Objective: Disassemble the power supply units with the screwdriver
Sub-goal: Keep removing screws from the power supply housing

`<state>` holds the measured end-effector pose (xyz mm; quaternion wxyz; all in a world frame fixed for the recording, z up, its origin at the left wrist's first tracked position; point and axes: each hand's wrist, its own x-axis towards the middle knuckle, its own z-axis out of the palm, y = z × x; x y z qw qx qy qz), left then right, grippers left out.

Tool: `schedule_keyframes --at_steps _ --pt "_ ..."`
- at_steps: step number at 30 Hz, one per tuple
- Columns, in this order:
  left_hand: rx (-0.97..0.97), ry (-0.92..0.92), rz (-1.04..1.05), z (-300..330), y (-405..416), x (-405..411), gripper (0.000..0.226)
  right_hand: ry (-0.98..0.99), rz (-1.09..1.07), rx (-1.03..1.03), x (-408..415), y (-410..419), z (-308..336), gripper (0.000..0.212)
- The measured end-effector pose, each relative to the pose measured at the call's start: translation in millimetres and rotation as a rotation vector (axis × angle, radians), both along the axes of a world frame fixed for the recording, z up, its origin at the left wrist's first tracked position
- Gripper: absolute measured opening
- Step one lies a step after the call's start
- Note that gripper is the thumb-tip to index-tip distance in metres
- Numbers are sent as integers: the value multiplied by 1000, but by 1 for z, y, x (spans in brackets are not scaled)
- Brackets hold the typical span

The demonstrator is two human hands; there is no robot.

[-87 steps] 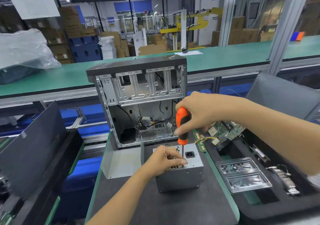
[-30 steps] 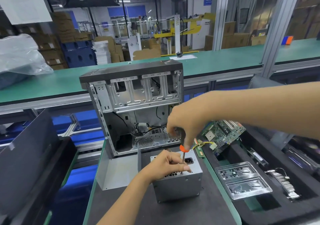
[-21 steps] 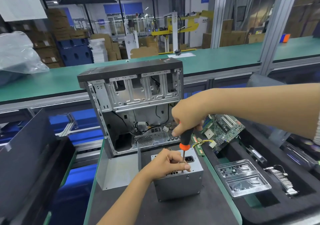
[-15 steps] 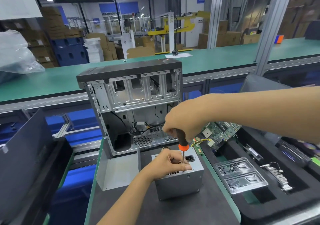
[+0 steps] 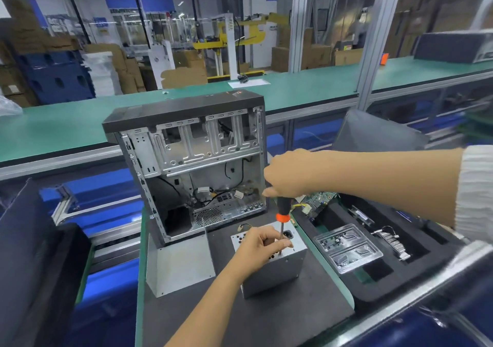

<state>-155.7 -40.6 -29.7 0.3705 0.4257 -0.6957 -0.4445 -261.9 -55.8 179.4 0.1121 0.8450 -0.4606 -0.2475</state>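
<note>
A grey metal power supply unit [image 5: 277, 272] stands on the dark mat in front of me. My left hand [image 5: 257, 248] rests on its top, and its fingers pinch the shaft of the screwdriver [image 5: 282, 213] near the tip. The screwdriver has a black and orange handle and stands almost upright, tip down on the unit's top near the power socket. My right hand [image 5: 286, 176] grips the handle from above.
An opened computer case [image 5: 186, 165] stands just behind the unit, with a loose metal side panel [image 5: 178, 266] leaning at its front left. To the right, a black foam tray [image 5: 394, 250] holds a circuit board [image 5: 317, 202], a clear plastic insert [image 5: 346, 250] and small parts. A green conveyor runs behind.
Earlier the right hand held the handle lower with more orange showing. It now grips the top of the handle, and the tip sits slightly further forward on the unit. The left hand stays in place.
</note>
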Motion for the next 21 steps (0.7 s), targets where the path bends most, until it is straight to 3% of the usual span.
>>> schedule_keyframes --at_steps 4,9,13,16,19,21 --pt "-5 19 0 -1 2 -3 33 7 94 66 1 4 3 21" --pt "15 -24 -61 3 3 1 33 -40 155 135 2 9 6 28" --pt "2 -16 -62 5 4 3 27 -223 -49 271 -4 2 12 57" --pt "29 -12 -64 6 4 2 29 -183 -154 130 -8 -1 13 80" --pt "42 -16 -57 7 4 1 29 -116 -23 11 -10 -8 4 63" --pt "54 -23 -49 7 3 0 29 -126 53 87 -13 -13 5 43"
